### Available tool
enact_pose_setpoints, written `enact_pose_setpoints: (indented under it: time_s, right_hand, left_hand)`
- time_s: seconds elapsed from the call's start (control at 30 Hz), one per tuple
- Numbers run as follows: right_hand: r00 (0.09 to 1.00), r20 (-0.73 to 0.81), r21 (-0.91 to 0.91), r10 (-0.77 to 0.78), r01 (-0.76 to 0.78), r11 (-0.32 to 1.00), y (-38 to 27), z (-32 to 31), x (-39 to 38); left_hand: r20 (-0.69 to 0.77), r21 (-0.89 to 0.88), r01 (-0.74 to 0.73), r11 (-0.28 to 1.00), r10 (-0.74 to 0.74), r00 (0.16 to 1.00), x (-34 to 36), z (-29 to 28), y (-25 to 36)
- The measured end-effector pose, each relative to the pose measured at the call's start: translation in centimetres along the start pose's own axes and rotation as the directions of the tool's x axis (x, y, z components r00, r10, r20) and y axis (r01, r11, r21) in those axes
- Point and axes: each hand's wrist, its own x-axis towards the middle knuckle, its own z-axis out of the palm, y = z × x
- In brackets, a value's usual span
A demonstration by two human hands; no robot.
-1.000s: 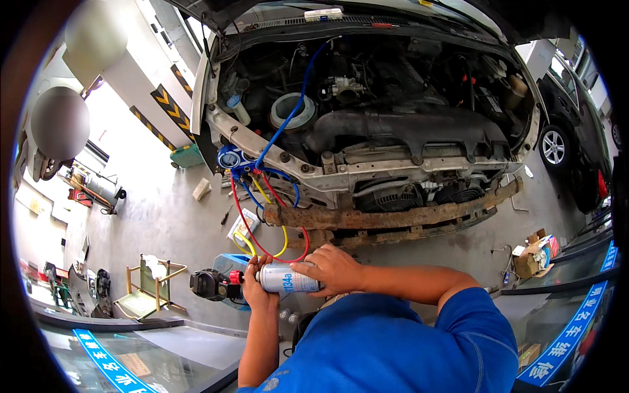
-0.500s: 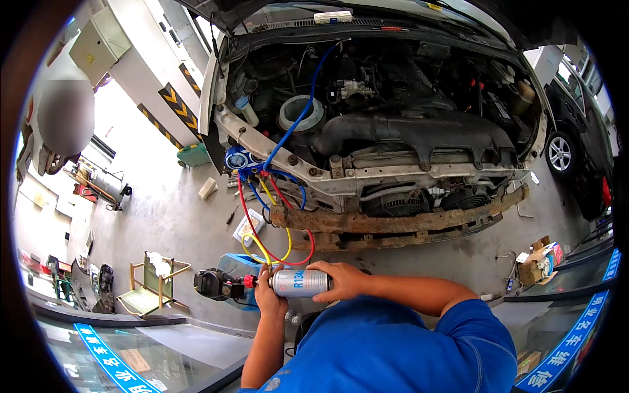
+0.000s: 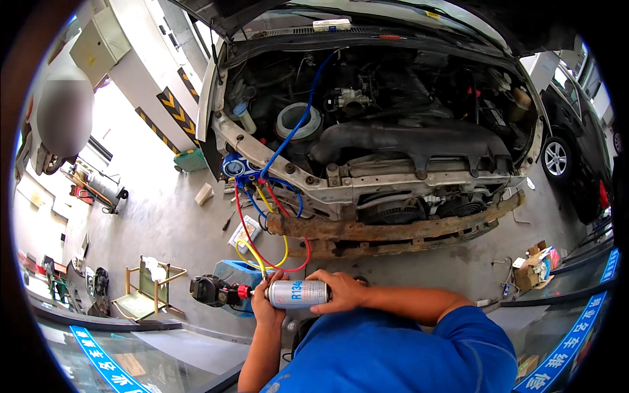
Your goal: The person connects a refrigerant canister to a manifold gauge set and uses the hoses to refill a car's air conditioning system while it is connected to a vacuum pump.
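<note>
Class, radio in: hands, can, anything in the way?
Left hand closed at left end of can; right hand gripping right end. Can held sideways. Close by: yellow hose, running to left hand.

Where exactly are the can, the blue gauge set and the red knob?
can [image 3: 298, 295]: head view, middle of its side wall.
blue gauge set [image 3: 245, 174]: head view, its blue body.
red knob [image 3: 244, 291]: head view, middle of its side.
</note>
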Motion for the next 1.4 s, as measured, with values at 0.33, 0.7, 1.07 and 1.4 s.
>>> enact_pose_setpoints:
  time_s: [0.33,0.7,1.07,1.4]
  right_hand:
    - [0.989,0.025,0.44,0.148,-0.144,0.887,1.6,1.7,-0.9]
    - [0.936,0.245,0.14,0.251,-0.291,0.946,1.8,2.0,3.2]
    - [0.579,0.781,-0.336,-0.234,0.706,0.623,-6.1,2.6,11.9]
    - [0.408,0.873,0.126,0.267,-0.717,0.685,-2.9,8.3,10.9]
  left_hand:
    - [0.029,0.077,-0.04,0.996,0.038,0.999,-0.1,0.9,-0.1]
    - [0.304,0.145,-0.009,0.989,-0.036,0.952,0.3,-2.3,2.4]
    - [0.345,0.938,-0.318,0.141,-0.5,0.794,-4.4,-5.2,9.0]
    - [0.24,0.885,-0.294,-0.36,-0.186,0.953,-7.5,-3.7,14.7]
